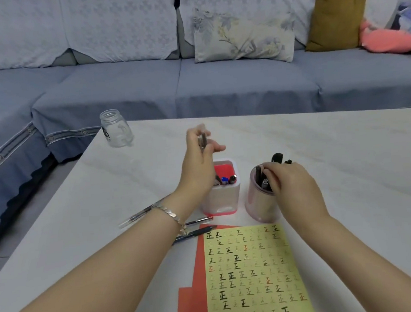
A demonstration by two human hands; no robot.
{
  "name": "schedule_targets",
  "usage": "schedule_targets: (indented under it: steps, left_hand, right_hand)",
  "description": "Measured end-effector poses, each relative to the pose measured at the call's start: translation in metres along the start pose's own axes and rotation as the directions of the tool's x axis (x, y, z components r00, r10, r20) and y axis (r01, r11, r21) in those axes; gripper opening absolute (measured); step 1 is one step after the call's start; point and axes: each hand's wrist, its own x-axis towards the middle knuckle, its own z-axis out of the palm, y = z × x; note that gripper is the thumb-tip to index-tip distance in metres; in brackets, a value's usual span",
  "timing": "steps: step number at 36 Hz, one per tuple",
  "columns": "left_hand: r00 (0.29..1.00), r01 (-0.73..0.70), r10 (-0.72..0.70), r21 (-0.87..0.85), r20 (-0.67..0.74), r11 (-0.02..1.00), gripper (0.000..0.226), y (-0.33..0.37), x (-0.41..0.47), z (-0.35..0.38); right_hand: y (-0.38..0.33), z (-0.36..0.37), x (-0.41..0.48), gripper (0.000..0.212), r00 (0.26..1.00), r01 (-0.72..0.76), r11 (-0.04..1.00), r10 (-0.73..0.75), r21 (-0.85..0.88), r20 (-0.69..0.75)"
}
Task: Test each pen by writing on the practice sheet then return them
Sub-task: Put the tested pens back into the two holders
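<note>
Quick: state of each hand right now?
Left hand: holds a pen above the square holder.
Right hand: grip on pens in the round holder.

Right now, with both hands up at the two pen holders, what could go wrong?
1. The right hand grips black pens packed in the pink cup; nothing steadies the cup, so it might tip.
2. The left hand pinches a pen above the white holder; it could drop outside.
3. Loose pens lie by the practice sheet; tested and untested may mix.
</note>
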Motion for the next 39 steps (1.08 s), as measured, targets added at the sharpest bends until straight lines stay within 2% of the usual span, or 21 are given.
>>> schedule_targets:
  steps: [2, 4, 7, 10, 12, 14, 16, 19, 21, 24, 28, 31, 34, 36, 39]
  left_hand:
    - [0.996, 0.046, -0.052, 0.079, 0.077, 0.996, 0.028, -0.008, -0.004, -0.003]
    - [0.988, 0.031, -0.058, 0.184, 0.14, 0.982, 0.03, -0.012, -0.006, -0.008]
    - [0.973, -0.083, 0.001, 0.348, 0.23, 0.934, 0.06, -0.012, -0.009, -0.017]
    - [0.965, -0.23, 0.137, 0.474, 0.222, 0.85, 0.05, -0.011, -0.016, -0.033]
    - [0.968, -0.248, 0.193, 0.524, 0.158, 0.815, 0.042, -0.015, -0.026, -0.048]
    - [0.977, -0.211, 0.179, 0.572, 0.112, 0.793, 0.038, -0.026, -0.041, -0.064]
    - [0.986, -0.158, 0.081, 0.651, 0.147, 0.743, 0.04, -0.041, -0.057, -0.08]
    - [0.956, -0.173, -0.113, 0.83, 0.271, 0.53, 0.051, -0.068, -0.078, -0.1]
    - [0.931, -0.173, -0.22, 0.884, 0.291, 0.435, 0.055, -0.08, -0.088, -0.108]
    - [0.924, -0.156, -0.265, 0.905, 0.274, 0.395, 0.044, -0.093, -0.097, -0.114]
    - [0.917, -0.169, -0.285, 0.919, 0.279, 0.356, 0.028, -0.1, -0.102, -0.117]
    - [0.919, -0.262, -0.216, 0.919, 0.331, 0.294, 0.036, -0.102, -0.107, -0.118]
    - [0.938, -0.249, -0.182, 0.938, 0.295, 0.24, 0.043, -0.107, -0.111, -0.118]
    - [0.935, -0.267, -0.176, 0.939, 0.307, 0.216, 0.043, -0.105, -0.112, -0.115]
    - [0.928, -0.292, -0.172, 0.932, 0.33, 0.216, 0.044, -0.102, -0.114, -0.11]
  right_hand:
    - [-0.002, 0.0, -0.001, 0.021, 1.0, 0.004, 1.0, -0.003, -0.027, 0.022]
    - [-0.002, 0.0, -0.003, 0.022, 1.0, 0.015, 1.0, -0.015, -0.022, 0.001]
    - [0.0, 0.002, -0.008, 0.029, 0.995, 0.042, 0.999, -0.044, -0.021, -0.091]
    - [-0.005, -0.003, -0.016, 0.033, 0.962, 0.17, 0.985, -0.16, 0.026, -0.222]
    - [-0.013, -0.004, -0.023, 0.029, 0.935, 0.277, 0.959, -0.256, 0.056, -0.247]
    - [-0.022, 0.0, -0.03, 0.026, 0.917, 0.372, 0.924, -0.35, 0.092, -0.191]
    - [-0.031, 0.01, -0.036, 0.023, 0.906, 0.423, 0.897, -0.419, 0.13, -0.057]
    - [-0.049, 0.03, -0.038, 0.022, 0.864, 0.441, 0.89, -0.457, 0.119, 0.214]
    - [-0.059, 0.048, -0.038, 0.032, 0.821, 0.436, 0.892, -0.448, 0.116, 0.355]
    - [-0.073, 0.072, -0.034, 0.045, 0.766, 0.416, 0.899, -0.429, 0.138, 0.48]
    - [-0.087, 0.102, -0.03, 0.046, 0.689, 0.481, 0.876, -0.406, 0.04, 0.601]
    - [-0.091, 0.115, -0.032, 0.037, 0.638, 0.554, 0.832, -0.399, -0.033, 0.658]
    - [-0.092, 0.116, -0.034, 0.029, 0.652, 0.622, 0.783, -0.5, -0.025, 0.57]
    - [-0.09, 0.118, -0.035, 0.032, 0.683, 0.664, 0.735, -0.522, -0.136, 0.511]
    - [-0.087, 0.121, -0.042, 0.03, 0.659, 0.702, 0.681, -0.509, -0.209, 0.554]
